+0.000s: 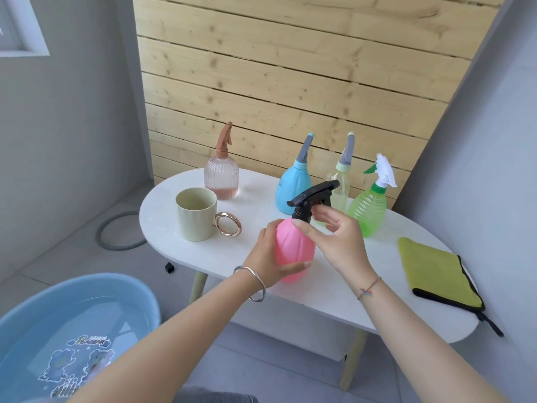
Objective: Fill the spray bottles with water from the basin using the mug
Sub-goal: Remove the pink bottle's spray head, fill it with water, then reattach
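Left hand grips the pink bottle, right hand pinches its black sprayer; a hard twist could probably tip it off the table.

pink spray bottle stands upright near the cream mug; the blue basin holds water.

Pink bottle, cream mug, seemingly bear-printed blue basin
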The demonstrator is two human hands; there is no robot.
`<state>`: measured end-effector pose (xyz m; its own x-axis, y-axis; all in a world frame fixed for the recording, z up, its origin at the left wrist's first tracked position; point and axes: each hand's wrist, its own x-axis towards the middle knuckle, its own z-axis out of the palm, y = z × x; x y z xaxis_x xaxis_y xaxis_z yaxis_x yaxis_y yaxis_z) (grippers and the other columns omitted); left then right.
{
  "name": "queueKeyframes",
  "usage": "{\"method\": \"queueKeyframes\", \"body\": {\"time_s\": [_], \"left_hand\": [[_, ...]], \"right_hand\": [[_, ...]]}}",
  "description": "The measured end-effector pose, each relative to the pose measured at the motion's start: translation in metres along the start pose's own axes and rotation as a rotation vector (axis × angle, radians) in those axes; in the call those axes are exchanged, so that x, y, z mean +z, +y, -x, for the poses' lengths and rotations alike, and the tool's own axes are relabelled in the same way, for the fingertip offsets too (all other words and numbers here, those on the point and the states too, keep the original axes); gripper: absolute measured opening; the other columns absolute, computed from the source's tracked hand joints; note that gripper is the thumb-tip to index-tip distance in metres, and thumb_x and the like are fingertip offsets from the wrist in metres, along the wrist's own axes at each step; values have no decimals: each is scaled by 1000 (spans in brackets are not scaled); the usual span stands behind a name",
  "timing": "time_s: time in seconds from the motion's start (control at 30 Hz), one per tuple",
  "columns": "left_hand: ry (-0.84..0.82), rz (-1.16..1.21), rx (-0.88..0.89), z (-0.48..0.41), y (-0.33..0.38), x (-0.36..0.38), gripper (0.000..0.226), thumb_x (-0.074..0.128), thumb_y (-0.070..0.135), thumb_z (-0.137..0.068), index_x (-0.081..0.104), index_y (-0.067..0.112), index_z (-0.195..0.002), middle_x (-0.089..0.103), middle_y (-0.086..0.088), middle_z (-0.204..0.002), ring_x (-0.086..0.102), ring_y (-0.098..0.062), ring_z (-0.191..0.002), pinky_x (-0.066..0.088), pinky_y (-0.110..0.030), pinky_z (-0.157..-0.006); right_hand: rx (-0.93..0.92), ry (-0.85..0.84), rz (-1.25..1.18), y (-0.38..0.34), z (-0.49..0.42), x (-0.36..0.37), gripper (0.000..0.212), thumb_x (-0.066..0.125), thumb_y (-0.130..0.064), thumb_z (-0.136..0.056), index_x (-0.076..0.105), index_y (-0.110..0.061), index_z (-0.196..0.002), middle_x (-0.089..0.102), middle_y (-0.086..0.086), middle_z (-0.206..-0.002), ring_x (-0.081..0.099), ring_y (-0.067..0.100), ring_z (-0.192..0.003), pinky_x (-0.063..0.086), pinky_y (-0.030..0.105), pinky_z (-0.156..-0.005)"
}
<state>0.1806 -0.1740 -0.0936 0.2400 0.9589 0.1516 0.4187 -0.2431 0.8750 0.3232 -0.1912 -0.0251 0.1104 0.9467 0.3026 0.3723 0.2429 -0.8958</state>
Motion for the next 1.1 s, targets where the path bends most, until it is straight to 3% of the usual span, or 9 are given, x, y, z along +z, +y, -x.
{"method": "queueKeyframes", "body": {"time_s": [0.13,0.2,0.3,0.5,0.63,0.77,0.87,1.0,1.1], "left_hand": [[-6,33,-25,-3,-3,-1,101,78,56,-58,28,23,-140,46,-2,-132,49,-20,-118,43,-40,-101],[-7,38,-31,-4,-4,-1,102,77,58,-57,28,24,-140,47,0,-132,49,-20,-117,44,-40,-100],[-1,38,-38,-3,-5,0,104,76,62,-55,29,25,-140,48,1,-131,50,-19,-118,44,-39,-99],[10,38,-26,-7,-8,1,96,84,47,-65,30,23,-141,48,-1,-132,49,-20,-118,43,-40,-101],[2,46,-38,-7,-9,2,100,83,51,-63,28,24,-141,47,1,-134,48,-19,-121,43,-40,-102],[6,51,-38,-6,-7,2,106,78,62,-54,29,25,-141,48,1,-134,49,-18,-121,43,-40,-102],[9,57,-43,-7,-9,2,107,77,63,-53,30,24,-140,48,1,-133,50,-18,-120,44,-39,-101],[26,46,-12,-7,-10,3,105,80,59,-56,31,24,-141,47,0,-134,48,-17,-122,43,-35,-102],[20,23,-14,-8,-9,3,109,74,69,-50,31,24,-140,47,1,-134,48,-16,-121,43,-38,-103]], "right_hand": [[-105,163,169,1,4,-25,28,77,-42,-74,66,-19,-86,68,-11,-87,59,5,-85,39,9,-73],[-76,99,177,-2,-4,-31,38,72,-44,-78,61,-21,-106,63,-12,-108,54,5,-101,35,5,-81],[88,-128,52,-6,-13,-29,51,58,-47,-88,49,-25,-133,51,-16,-129,44,-3,-121,31,16,-99],[-45,19,-63,-9,2,-38,26,38,-21,-103,62,-16,-111,72,2,-78,63,4,-88,37,0,-79],[-43,-8,-16,-6,2,-38,18,50,-11,-97,63,-19,-106,68,-1,-66,61,2,-70,42,16,-76],[107,-308,-40,-2,-17,-31,41,63,-16,-90,53,-21,-129,64,-9,-120,56,0,-114,40,21,-100],[70,-463,-50,0,-24,-19,36,63,-12,-90,59,-19,-125,63,-6,-126,53,2,-122,36,27,-110],[14,-238,-30,4,-25,-1,20,76,-14,-79,67,-23,-94,69,-10,-96,61,-1,-92,39,21,-95],[38,-117,-34,3,-24,11,38,85,-23,-68,61,-16,-97,66,-4,-95,58,2,-86,38,4,-73]]}}
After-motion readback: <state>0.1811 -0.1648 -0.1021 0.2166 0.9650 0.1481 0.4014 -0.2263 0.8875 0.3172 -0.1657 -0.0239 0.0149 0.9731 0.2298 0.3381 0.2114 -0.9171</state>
